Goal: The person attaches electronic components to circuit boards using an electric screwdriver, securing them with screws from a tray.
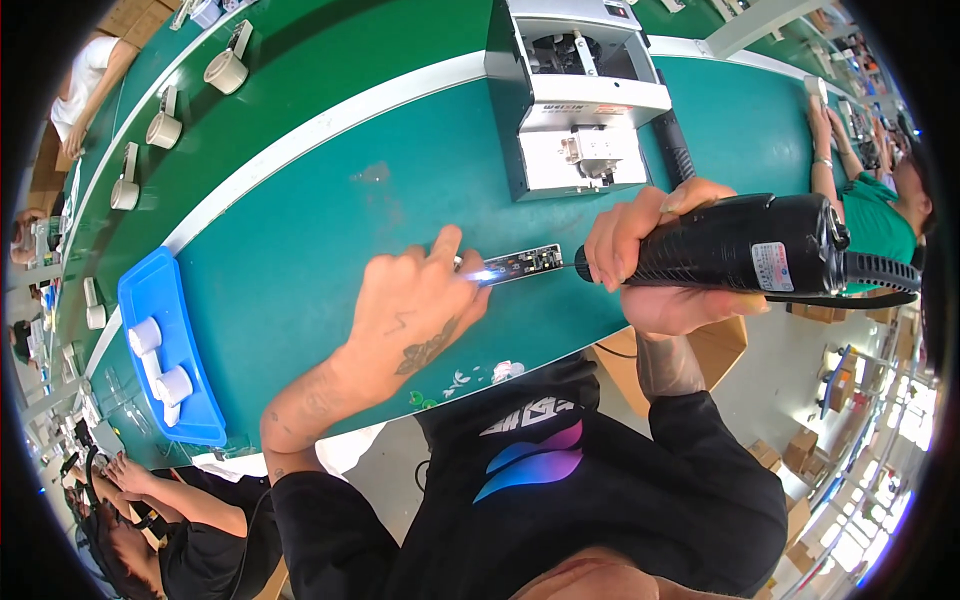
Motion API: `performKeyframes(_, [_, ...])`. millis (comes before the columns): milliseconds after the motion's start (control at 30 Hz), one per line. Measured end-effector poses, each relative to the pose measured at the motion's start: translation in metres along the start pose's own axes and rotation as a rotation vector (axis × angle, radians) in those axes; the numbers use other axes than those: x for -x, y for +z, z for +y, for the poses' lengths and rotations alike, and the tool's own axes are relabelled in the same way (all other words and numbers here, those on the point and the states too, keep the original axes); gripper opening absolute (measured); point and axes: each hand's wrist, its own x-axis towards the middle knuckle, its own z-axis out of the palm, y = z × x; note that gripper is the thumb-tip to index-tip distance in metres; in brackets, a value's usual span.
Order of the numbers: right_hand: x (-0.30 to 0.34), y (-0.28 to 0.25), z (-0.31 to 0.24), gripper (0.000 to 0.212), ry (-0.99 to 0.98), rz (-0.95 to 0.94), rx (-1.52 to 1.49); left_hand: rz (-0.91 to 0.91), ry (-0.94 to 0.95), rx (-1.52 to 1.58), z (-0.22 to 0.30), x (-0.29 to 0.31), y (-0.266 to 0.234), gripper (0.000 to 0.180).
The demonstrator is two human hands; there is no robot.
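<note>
Above the green mat (300, 260), my left hand (415, 310) is closed on one end of a narrow black circuit board (535, 262), its fingers partly hiding it. A bright bluish-white light shines from the board beside my fingertips. My right hand (640, 255) wraps round a thick black electric screwdriver (735, 245), which lies nearly level, with a cable at its back end. The thin bit of the screwdriver points left and reaches the board's right end; whether it touches a screw is too small to tell.
A grey-and-white screw feeder (580, 105) stands beyond the board. A blue tray (185, 345) with white cup-shaped parts (174, 384) sits at left. More such parts (226, 72) stand along the green conveyor (290, 60). Co-workers sit at lower left and right; a cardboard box (715, 355) is below the bench.
</note>
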Motion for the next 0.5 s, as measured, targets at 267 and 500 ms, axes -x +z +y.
performKeyframes(267, [0.005,0.004,-0.013,0.087,0.010,-0.033,0.079,0.001,0.028,0.047,-0.003,-0.004,-0.001,0.024])
performKeyframes(500, [-0.061,0.001,-0.042,0.109,-0.194,0.094,0.229,0.147,-0.054,0.003,0.019,-0.009,0.010,0.038])
